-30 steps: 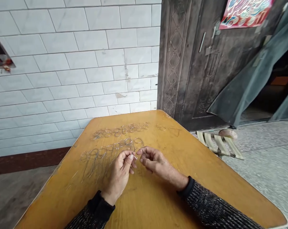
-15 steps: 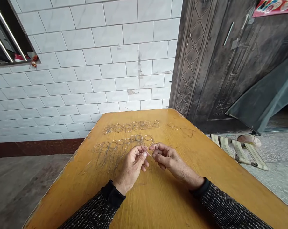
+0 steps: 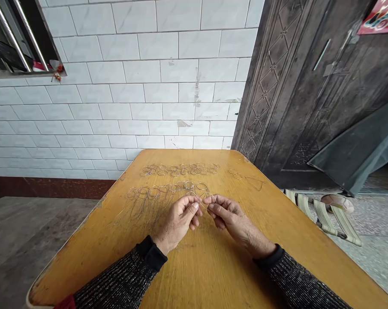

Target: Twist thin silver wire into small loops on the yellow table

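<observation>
Over the middle of the wooden table (image 3: 200, 266), my left hand (image 3: 181, 219) and my right hand (image 3: 227, 212) face each other with their fingertips close together. Both pinch a thin wire (image 3: 203, 203), which runs looped between them; its fine ends are too small to make out. Just beyond my left hand lies a row of wire loops with long loose tails (image 3: 153, 193). Behind that, a second row of small wire rings (image 3: 181, 170) stretches across the tabletop.
Right of the rows are a few separate wire rings (image 3: 235, 174) and a bent wire piece (image 3: 254, 182). A white tiled wall (image 3: 142, 94) stands behind the table, with a dark metal door (image 3: 296, 107) at right. A strapped seat (image 3: 322, 214) stands beside the table's right edge.
The view has shifted slightly, so the wall and door sit further right. My hands stay together at the wire, with only small finger movement.
</observation>
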Action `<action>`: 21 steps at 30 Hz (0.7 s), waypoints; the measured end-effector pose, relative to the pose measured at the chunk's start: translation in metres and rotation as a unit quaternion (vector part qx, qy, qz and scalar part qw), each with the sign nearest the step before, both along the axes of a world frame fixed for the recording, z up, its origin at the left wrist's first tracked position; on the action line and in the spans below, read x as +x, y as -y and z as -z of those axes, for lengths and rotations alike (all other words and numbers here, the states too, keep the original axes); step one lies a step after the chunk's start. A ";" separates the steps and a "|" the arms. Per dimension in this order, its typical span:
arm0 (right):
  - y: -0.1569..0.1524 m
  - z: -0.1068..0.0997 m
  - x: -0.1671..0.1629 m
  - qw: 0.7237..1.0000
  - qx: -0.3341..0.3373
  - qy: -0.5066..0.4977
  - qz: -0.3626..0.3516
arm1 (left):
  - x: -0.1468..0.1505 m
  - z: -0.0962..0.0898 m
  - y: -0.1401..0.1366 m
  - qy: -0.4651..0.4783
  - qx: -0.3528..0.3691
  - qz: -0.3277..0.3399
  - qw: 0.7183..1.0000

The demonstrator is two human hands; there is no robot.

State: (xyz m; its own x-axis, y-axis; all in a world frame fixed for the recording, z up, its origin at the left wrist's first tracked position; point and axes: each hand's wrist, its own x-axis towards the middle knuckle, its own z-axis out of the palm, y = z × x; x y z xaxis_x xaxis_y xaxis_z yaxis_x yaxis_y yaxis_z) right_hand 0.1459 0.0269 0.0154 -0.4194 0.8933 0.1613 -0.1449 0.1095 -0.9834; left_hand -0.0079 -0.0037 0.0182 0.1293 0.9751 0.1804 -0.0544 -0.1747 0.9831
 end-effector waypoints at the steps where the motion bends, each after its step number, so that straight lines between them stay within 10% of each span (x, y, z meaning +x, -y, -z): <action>1: 0.000 0.000 0.000 1.000 -0.001 0.000 0.000 | 0.000 0.000 0.000 0.000 0.000 0.006 1.000; 11: -0.003 0.006 0.000 0.983 0.147 0.062 0.093 | -0.004 -0.001 -0.002 0.179 -0.043 0.049 0.982; 16: -0.006 0.011 0.007 0.880 0.413 0.144 0.187 | -0.006 -0.005 -0.002 0.301 -0.063 0.087 0.948; 21: -0.004 0.010 0.010 0.792 0.522 0.218 0.230 | -0.005 -0.008 -0.003 0.316 -0.063 0.066 0.944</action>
State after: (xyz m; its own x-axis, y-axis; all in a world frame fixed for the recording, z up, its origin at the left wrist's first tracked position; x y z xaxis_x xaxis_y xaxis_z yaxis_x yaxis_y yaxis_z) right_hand 0.1559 0.0307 0.0053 -0.3077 0.4430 0.8421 0.4743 0.8386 -0.2678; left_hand -0.0134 -0.0007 0.0257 0.1569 0.9769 0.1451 -0.6505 -0.0083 0.7595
